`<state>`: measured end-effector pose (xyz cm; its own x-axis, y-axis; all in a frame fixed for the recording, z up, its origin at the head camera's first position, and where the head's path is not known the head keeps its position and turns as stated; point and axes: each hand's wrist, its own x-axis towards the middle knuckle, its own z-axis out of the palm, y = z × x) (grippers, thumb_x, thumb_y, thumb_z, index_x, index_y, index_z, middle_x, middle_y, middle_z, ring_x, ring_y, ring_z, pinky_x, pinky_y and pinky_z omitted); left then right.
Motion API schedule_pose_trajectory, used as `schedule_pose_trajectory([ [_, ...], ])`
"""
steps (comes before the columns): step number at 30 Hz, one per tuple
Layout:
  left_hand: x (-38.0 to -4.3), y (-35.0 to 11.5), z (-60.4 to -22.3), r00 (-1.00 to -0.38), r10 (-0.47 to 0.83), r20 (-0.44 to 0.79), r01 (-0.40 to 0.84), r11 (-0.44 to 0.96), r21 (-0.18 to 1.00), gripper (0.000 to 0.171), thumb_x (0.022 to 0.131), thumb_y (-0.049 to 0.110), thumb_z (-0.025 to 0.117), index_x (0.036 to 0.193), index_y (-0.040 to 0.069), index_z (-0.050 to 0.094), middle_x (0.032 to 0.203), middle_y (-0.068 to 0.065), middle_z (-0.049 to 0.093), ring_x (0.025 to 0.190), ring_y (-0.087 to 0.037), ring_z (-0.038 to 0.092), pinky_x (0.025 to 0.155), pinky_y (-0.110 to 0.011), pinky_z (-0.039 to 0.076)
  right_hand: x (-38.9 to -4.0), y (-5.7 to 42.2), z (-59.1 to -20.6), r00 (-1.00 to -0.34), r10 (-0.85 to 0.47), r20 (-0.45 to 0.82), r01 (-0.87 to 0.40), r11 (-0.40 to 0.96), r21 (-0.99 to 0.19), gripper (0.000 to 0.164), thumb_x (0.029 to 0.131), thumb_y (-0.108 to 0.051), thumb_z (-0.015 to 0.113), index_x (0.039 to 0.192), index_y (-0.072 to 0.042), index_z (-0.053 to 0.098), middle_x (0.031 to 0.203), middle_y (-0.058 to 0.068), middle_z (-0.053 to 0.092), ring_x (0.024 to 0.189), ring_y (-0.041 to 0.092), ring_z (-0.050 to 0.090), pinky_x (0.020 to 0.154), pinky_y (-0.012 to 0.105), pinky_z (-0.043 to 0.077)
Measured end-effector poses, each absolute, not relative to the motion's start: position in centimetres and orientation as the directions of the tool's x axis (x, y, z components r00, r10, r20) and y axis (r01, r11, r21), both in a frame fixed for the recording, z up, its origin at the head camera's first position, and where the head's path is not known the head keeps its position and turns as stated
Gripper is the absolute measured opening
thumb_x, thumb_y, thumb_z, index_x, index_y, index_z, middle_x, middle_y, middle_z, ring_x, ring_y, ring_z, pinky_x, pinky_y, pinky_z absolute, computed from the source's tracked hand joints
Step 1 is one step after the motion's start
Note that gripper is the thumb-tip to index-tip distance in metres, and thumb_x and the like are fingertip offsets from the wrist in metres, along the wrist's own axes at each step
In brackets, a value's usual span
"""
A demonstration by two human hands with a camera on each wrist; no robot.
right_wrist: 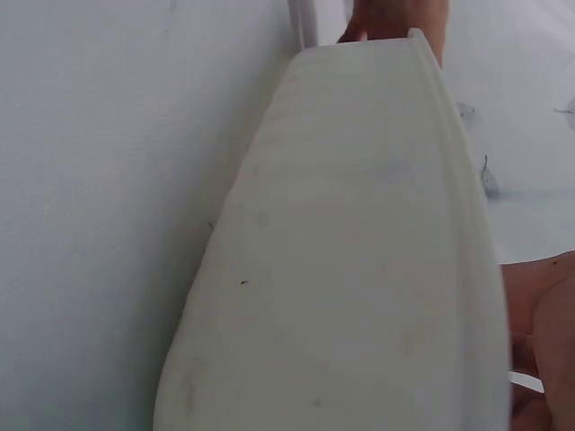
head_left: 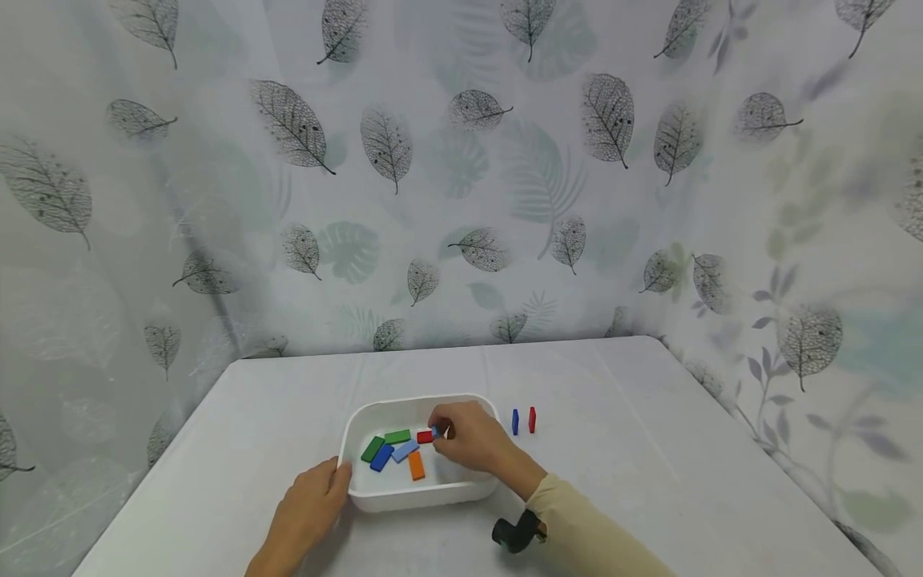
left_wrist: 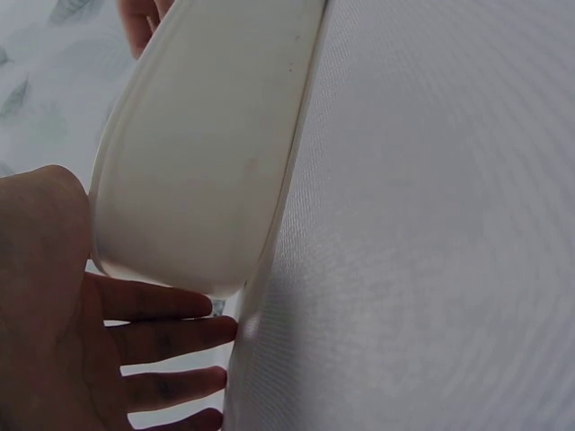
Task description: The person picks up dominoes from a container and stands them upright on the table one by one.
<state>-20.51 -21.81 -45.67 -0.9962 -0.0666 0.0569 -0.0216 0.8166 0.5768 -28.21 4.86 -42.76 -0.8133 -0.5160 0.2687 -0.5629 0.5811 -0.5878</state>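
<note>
A white tray [head_left: 404, 498] holds several small flat blocks. Over its right part, my right hand [head_left: 472, 437] pinches a light blue block [head_left: 436, 431] between thumb and fingers, close to a red block [head_left: 424, 437]. My left hand [head_left: 310, 501] rests against the tray's left end; in the left wrist view its fingers [left_wrist: 171, 341] lie straight along the outer wall. Also inside the tray are two green blocks [head_left: 397, 437], a dark blue block [head_left: 382, 457], another light blue block [head_left: 405, 450] and an orange block [head_left: 416, 466]. The tray wall hides most of the right hand in the right wrist view.
To the right of the tray, a dark blue block [head_left: 515, 421] and a red block [head_left: 532, 420] stand upright on the white table [head_left: 613, 481]. A black wrist device [head_left: 515, 533] sits by the right sleeve. Leaf-patterned cloth [head_left: 447, 200] surrounds the table's back and sides.
</note>
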Motion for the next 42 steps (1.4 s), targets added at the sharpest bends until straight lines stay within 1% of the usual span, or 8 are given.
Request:
schedule_pose_trajectory([
  [4, -20.6, -21.9, -45.8, -0.996, -0.071, 0.053, -0.027, 0.814, 0.581, 0.047, 0.109, 0.030, 0.045, 0.131, -0.006, 0.064, 0.116, -0.019, 0.071, 0.090, -0.027, 0.063, 0.085, -0.057, 0.054, -28.1, 5.5, -42.4, -0.813, -0.490, 0.314, -0.570, 0.559, -0.603, 0.017, 0.090, -0.007, 0.077, 0.107, -0.009, 0.074, 0.087, -0.010, 0.063, 0.080, 0.012, 0.059, 0.070, 0.022, 0.053],
  [7, -20.6, -21.9, -45.9, -0.996, -0.077, 0.055, -0.031, 0.811, 0.584, 0.044, 0.108, 0.028, 0.046, 0.129, -0.005, 0.066, 0.105, -0.012, 0.072, 0.082, -0.024, 0.059, 0.075, -0.050, 0.053, -28.0, 6.0, -42.2, -0.807, -0.461, 0.370, -0.585, 0.531, -0.613, 0.018, 0.091, -0.005, 0.077, 0.108, -0.010, 0.073, 0.088, -0.007, 0.065, 0.081, 0.015, 0.061, 0.071, 0.023, 0.053],
  [11, -20.7, -21.8, -46.0, -0.995, -0.078, 0.060, -0.028, 0.809, 0.587, 0.043, 0.107, 0.027, 0.047, 0.128, -0.005, 0.067, 0.099, -0.007, 0.072, 0.080, -0.023, 0.058, 0.071, -0.047, 0.053, -27.9, 7.0, -41.7, -0.808, -0.392, 0.440, -0.588, 0.491, -0.643, 0.023, 0.090, -0.004, 0.077, 0.112, -0.007, 0.072, 0.091, -0.004, 0.069, 0.081, 0.013, 0.063, 0.071, 0.025, 0.055],
  [16, -20.8, -21.8, -46.0, -0.996, -0.079, 0.051, -0.034, 0.812, 0.583, 0.045, 0.108, 0.028, 0.046, 0.130, -0.006, 0.065, 0.104, -0.011, 0.073, 0.082, -0.023, 0.060, 0.075, -0.051, 0.055, -28.2, 8.5, -40.9, -0.809, -0.302, 0.504, -0.586, 0.470, -0.660, 0.022, 0.087, -0.001, 0.078, 0.109, -0.005, 0.073, 0.091, -0.003, 0.071, 0.080, 0.012, 0.066, 0.070, 0.028, 0.056],
  [24, -20.9, -21.9, -45.9, -0.996, -0.080, 0.043, -0.040, 0.814, 0.580, 0.049, 0.108, 0.031, 0.045, 0.135, -0.005, 0.063, 0.116, -0.017, 0.072, 0.091, -0.026, 0.064, 0.087, -0.059, 0.053, -28.4, 11.4, -39.9, -0.844, -0.188, 0.503, -0.525, 0.484, -0.700, 0.025, 0.087, -0.004, 0.081, 0.110, -0.008, 0.075, 0.094, -0.003, 0.072, 0.083, 0.013, 0.067, 0.072, 0.033, 0.057],
  [31, -20.9, -22.0, -45.9, -0.996, -0.081, 0.044, -0.040, 0.807, 0.589, 0.050, 0.108, 0.032, 0.044, 0.136, -0.006, 0.062, 0.120, -0.020, 0.071, 0.108, -0.039, 0.067, 0.093, -0.062, 0.050, -28.3, 13.7, -40.0, -0.851, -0.126, 0.511, -0.500, 0.491, -0.713, 0.025, 0.087, -0.006, 0.081, 0.111, -0.010, 0.075, 0.096, 0.000, 0.073, 0.083, 0.015, 0.069, 0.072, 0.032, 0.058],
  [38, -21.0, -22.1, -45.8, -0.996, -0.073, 0.052, -0.029, 0.811, 0.584, 0.048, 0.108, 0.031, 0.046, 0.133, -0.005, 0.065, 0.115, -0.017, 0.072, 0.092, -0.026, 0.066, 0.086, -0.059, 0.054, -28.6, 15.6, -40.6, -0.869, -0.081, 0.488, -0.457, 0.510, -0.729, 0.023, 0.088, -0.006, 0.080, 0.110, -0.012, 0.075, 0.096, 0.000, 0.074, 0.082, 0.017, 0.069, 0.070, 0.033, 0.057],
  [42, -20.9, -22.2, -45.7, -0.996, -0.070, 0.058, -0.022, 0.810, 0.586, 0.046, 0.108, 0.031, 0.047, 0.131, -0.005, 0.065, 0.112, -0.015, 0.072, 0.087, -0.024, 0.063, 0.082, -0.056, 0.055, -28.7, 16.5, -41.1, -0.885, -0.060, 0.462, -0.421, 0.530, -0.736, 0.022, 0.089, -0.007, 0.079, 0.110, -0.012, 0.075, 0.097, 0.000, 0.074, 0.083, 0.018, 0.069, 0.071, 0.035, 0.057],
])
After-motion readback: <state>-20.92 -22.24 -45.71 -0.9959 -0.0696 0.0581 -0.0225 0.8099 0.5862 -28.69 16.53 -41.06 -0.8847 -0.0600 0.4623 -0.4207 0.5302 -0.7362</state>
